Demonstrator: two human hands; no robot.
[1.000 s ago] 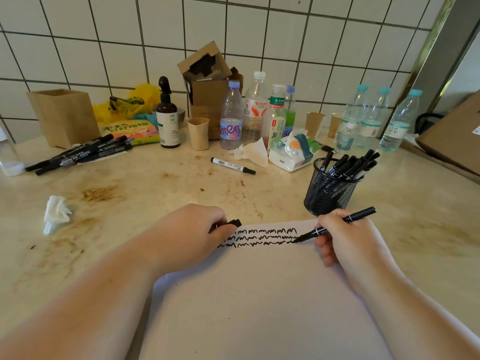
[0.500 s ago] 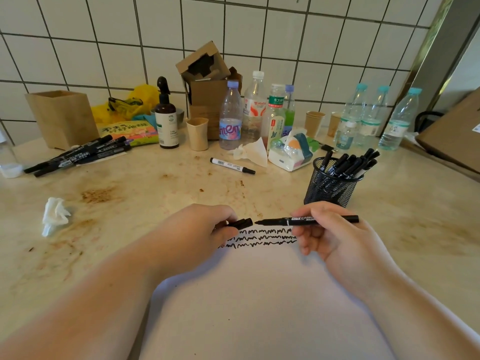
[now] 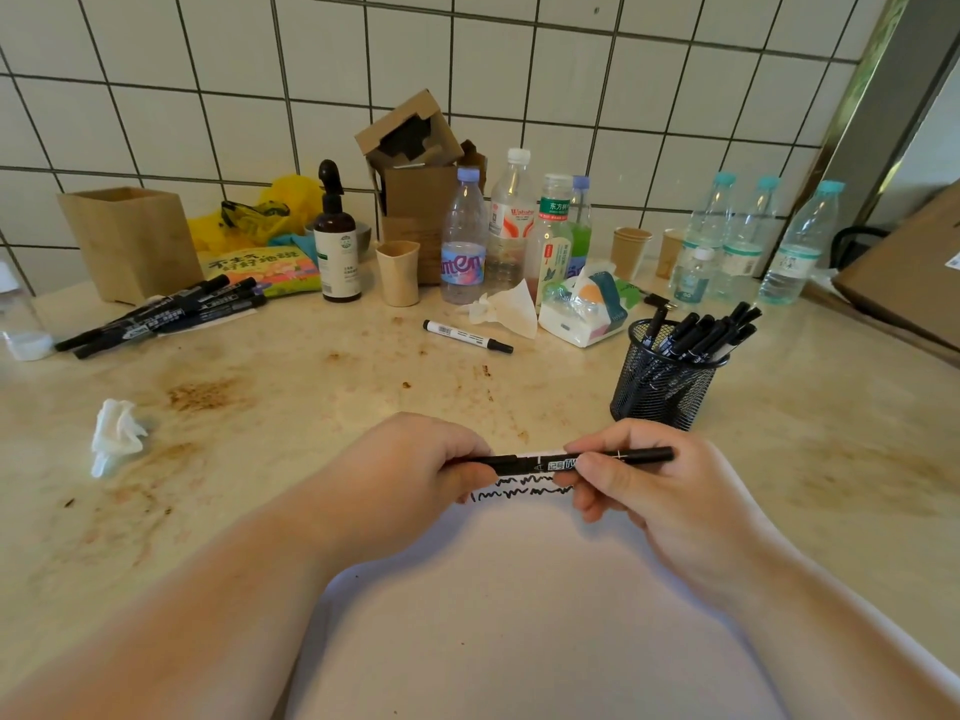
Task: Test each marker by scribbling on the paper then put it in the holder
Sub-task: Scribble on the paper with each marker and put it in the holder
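A person's two hands meet over a sheet of white paper [image 3: 519,615] on a stained counter [image 3: 260,407], both clamped on one black marker [image 3: 540,464] held level between them. The left hand [image 3: 410,475] curls its fingers round the marker's left end, which is hidden inside the grip; the right hand [image 3: 639,485] pinches the barrel between thumb and fingers, the marker's tail sticking out past it to the right. Just beneath the marker, between the hands, black scribbles [image 3: 519,485] run across the paper's far edge. Beyond the right hand, just behind its knuckles, stands a black mesh holder [image 3: 660,387] with a cluster of black markers leaning in it. Well left of the left hand lies a crumpled white tissue [image 3: 117,433]. Farther off, ahead of both hands, a white-barrelled marker [image 3: 467,336] lies alone on the counter, and far to the left a pile of black markers [image 3: 166,314] rests in front of a wooden box [image 3: 130,241]. Plastic bottles [image 3: 509,226], paper cups and a cardboard box line the tiled wall [image 3: 519,70] behind
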